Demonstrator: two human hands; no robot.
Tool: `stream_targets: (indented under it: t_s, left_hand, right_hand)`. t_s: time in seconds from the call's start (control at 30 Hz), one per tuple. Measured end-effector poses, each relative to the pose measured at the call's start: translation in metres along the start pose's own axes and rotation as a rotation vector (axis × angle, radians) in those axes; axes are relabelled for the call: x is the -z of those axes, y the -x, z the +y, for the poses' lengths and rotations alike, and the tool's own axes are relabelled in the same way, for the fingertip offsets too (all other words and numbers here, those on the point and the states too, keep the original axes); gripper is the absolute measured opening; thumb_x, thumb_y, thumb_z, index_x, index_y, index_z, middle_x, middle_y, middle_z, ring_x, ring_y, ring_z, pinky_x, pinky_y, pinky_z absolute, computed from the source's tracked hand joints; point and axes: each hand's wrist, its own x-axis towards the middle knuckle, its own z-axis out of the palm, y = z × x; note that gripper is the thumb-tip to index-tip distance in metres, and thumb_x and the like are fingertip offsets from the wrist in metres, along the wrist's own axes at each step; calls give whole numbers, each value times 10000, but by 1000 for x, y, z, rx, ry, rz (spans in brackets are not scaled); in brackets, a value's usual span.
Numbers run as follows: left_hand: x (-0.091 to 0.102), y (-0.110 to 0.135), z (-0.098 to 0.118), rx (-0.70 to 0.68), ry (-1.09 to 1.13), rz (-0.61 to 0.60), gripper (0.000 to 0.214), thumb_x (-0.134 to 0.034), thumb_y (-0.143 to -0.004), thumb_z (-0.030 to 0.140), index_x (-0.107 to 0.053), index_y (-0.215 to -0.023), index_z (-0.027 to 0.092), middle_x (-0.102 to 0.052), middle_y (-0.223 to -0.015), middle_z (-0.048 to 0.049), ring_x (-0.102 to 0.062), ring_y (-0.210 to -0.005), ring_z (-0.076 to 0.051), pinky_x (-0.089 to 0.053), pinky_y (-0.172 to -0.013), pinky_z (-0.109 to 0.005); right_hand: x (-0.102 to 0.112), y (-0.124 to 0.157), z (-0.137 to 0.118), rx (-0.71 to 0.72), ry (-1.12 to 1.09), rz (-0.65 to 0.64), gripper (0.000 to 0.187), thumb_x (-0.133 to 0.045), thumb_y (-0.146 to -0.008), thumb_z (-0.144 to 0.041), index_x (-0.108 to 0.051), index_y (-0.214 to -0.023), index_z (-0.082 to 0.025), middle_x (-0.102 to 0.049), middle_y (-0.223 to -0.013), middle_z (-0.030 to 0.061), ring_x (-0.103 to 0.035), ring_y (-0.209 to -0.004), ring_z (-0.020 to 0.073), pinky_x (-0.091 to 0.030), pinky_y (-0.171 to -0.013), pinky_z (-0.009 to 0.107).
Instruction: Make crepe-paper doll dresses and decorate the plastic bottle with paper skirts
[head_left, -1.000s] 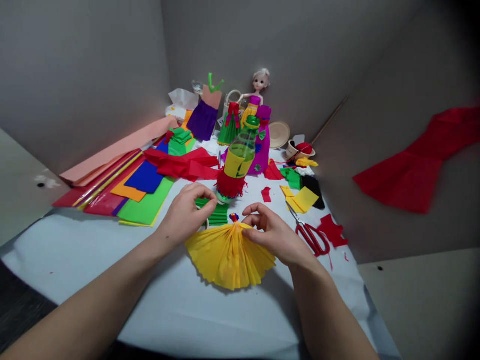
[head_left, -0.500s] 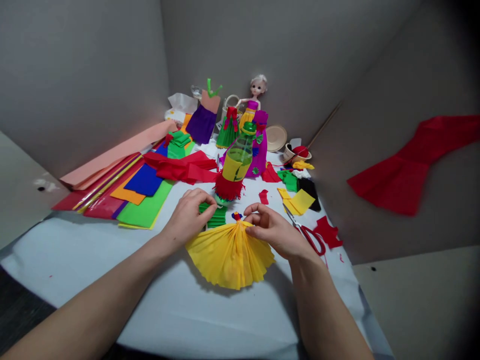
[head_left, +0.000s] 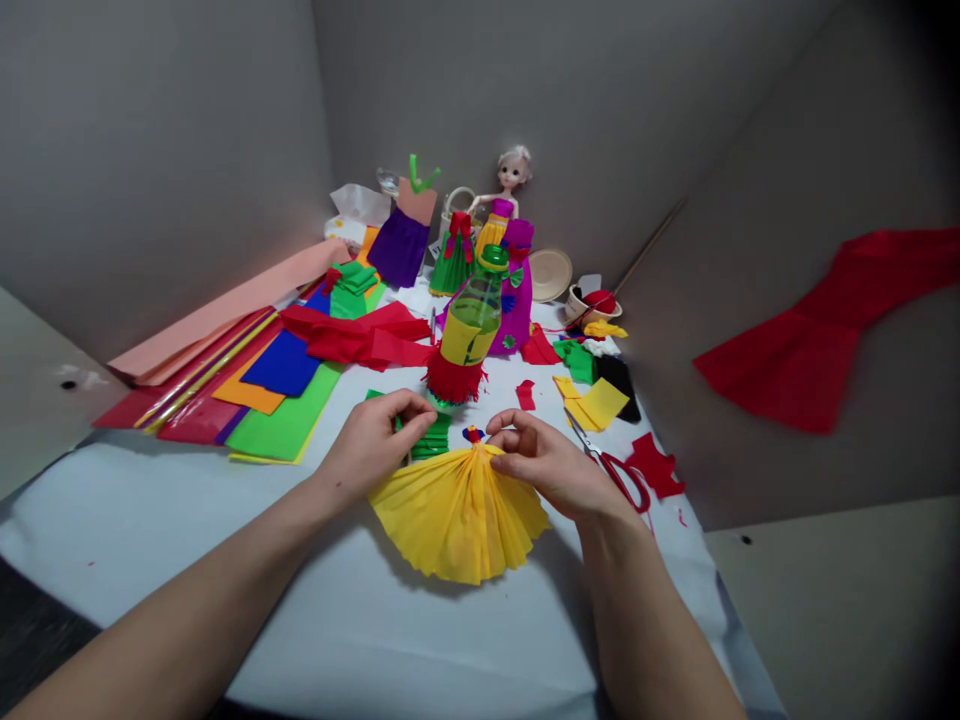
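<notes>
The gathered top of the yellow paper skirt (head_left: pixel 459 515) is pinched by the right hand (head_left: pixel 544 465). The left hand (head_left: pixel 371 445) is held apart, just left of the skirt, over green pleated paper (head_left: pixel 429 440); whether that is gripped cannot be told. Red scissors (head_left: pixel 622 480) lie right of the skirt, and a bottle (head_left: pixel 469 325) stands beyond it.

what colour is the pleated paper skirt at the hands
The pleated paper skirt is bright yellow, shown best in the head view.

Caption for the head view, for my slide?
Right hand grips a pleated yellow paper skirt; left hand touches folded green paper.
</notes>
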Motion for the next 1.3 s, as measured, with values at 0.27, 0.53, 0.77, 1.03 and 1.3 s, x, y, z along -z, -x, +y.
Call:
stream_targets:
  t_s: [0.27, 0.53, 0.77, 1.03, 1.3]
  left_hand:
    - [1, 3, 14, 184, 353, -393, 334, -630, -839, 473, -695, -971, 173, -731, -1003, -61, -649, -911, -199, -460, -775, -268]
    - [-1, 4, 15, 253, 516, -537, 184, -714, -799, 351, -710, -877, 184, -708, -864, -4, -612, -813, -141, -430, -749, -229]
    - [-11, 10, 10, 382, 874, -593, 194, -792, -741, 305, -712, -842, 159, -680, -795, 3, -581, -698, -101, -401, -676, -212]
    - [-38, 25, 10, 562, 1349, -675, 278, -815, -714, 222, -708, -940, 102, -722, -896, -88, -676, -802, -166, -484, -794, -275]
    - [-55, 23, -10, 487, 1549, -782, 140, -727, -799, 226, -701, -902, 135, -673, -765, -49, -637, -686, -130, -474, -674, -242]
  right_hand:
    - [2, 1, 3, -15, -26, -18, 348, -747, -760, -262, -508, -1010, -221, -596, -816, -35, -541, -677, 95, -378, -637, 242]
    - [0, 7, -2, 47, -11, -71, 290, -742, -803, -319, -547, -991, -215, -610, -834, -16, -551, -753, 109, -400, -704, 253]
    - [2, 7, -6, 255, 2, 31, 254, -640, -881, -459, -675, -957, -219, -657, -893, 26, -568, -821, 137, -441, -789, 287]
    - [-13, 13, -6, 208, -122, -94, 247, -718, -838, -327, -718, -1079, -272, -710, -1029, 29, -658, -893, 143, -507, -808, 286]
    - [-8, -4, 3, 238, -150, 11, 316, -826, -721, -258, -709, -1014, -252, -709, -905, 1, -644, -811, 110, -501, -755, 236]
